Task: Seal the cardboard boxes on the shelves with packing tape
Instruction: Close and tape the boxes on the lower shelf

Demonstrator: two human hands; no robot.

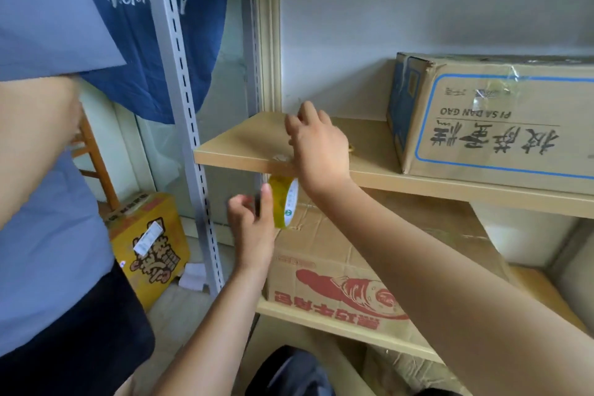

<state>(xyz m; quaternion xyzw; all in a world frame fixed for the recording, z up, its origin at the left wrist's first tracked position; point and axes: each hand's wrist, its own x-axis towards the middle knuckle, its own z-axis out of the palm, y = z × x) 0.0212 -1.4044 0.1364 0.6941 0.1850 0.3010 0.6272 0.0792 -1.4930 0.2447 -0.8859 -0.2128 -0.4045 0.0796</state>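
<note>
The roll of packing tape (pixel 284 202) hangs just under the front edge of the upper shelf (pixel 244 151), and it looks stuck there by its free end — a pale patch of tape lies on the board beside the right hand. I think it was parked there so that the end would not be lost and both hands could be free.

The right hand (pixel 316 146) lies on the shelf edge above the roll, back toward the camera, fingers loosely bent. It seems to press or pick at the stuck end, but whether it pinches the tape I cannot tell, because the fingertips are hidden.

The left hand (pixel 254 225) comes from below. Its thumb is straight against the side of the roll and the other fingers are curled beside it — more a steadying touch than a full grip, as far as I can judge.

Two boxes wait: the box with blue frame (pixel 495 125) on the upper shelf at the right already carries shiny tape on its top edge, and the box with red fish print (pixel 340 270) stands on the lower shelf, directly behind the roll. Its top looks creased; probably it is next to seal.

At the left stands another person in a blue shirt (pixel 41 202), and on the floor a yellow box (pixel 149 247).
</note>
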